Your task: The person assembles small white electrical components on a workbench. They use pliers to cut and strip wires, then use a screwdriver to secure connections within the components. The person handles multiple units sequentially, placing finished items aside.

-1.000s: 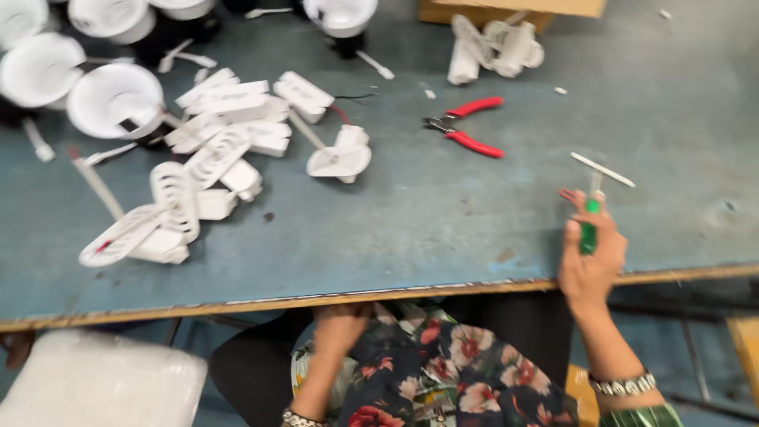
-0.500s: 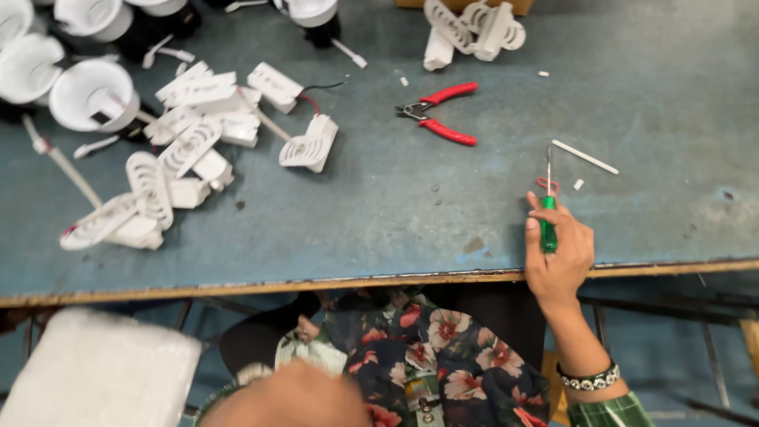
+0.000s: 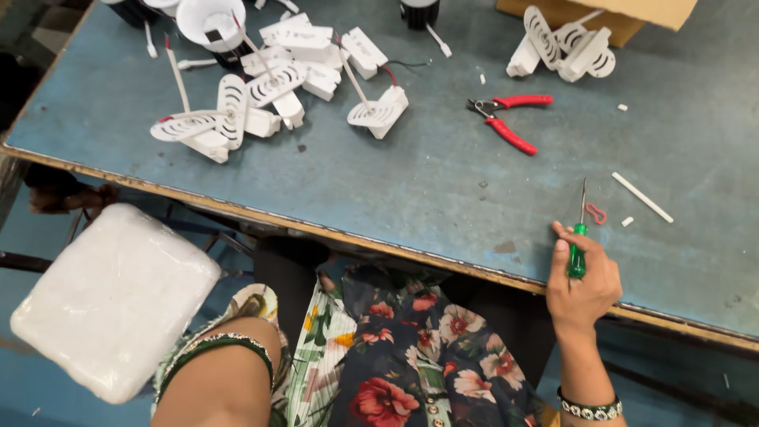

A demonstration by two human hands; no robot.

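The right hand (image 3: 583, 283) has stayed at the bench's (image 3: 379, 190) near edge, clamped on the screwdriver (image 3: 578, 255); the left hand is hidden below.

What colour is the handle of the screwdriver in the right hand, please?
Green: the screwdriver handle shows clearly in the head view, held by the right hand.

The right hand (image 3: 583, 283) rests at the near edge of the blue tabletop (image 3: 411, 182), closed around a green-handled screwdriver (image 3: 579, 249) whose shaft points away from the person. Just beyond the screwdriver's tip lies a small red loop (image 3: 596, 213), with a white stick (image 3: 642, 197) a little to its right. Farther from the screwdriver, toward the tabletop's middle, lie red-handled pliers (image 3: 506, 117). Well to the left of the pliers sits a heap of white plastic parts (image 3: 269, 91). The left hand is out of view; only the forearm (image 3: 217, 375) shows below the edge, beside a white foam block (image 3: 111, 296).
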